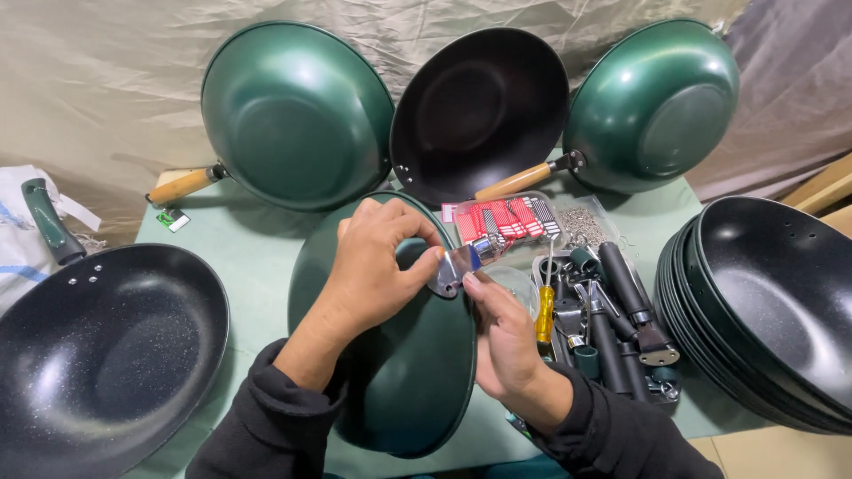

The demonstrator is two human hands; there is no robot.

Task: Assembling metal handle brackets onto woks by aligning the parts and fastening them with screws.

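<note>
At frame centre the left hand (377, 266) and right hand (506, 341) both pinch a small metal handle bracket (454, 269), each grip clamped on it, above an upturned green wok (408, 372) on the green-covered desk (248, 257), a tray of handles (621, 328) lower right.

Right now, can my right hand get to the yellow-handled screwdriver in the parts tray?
Probably yes. The right hand is right beside the yellow-handled screwdriver, nothing lies between them, but its fingertips pinch a small metal bracket together with the left hand.
</note>
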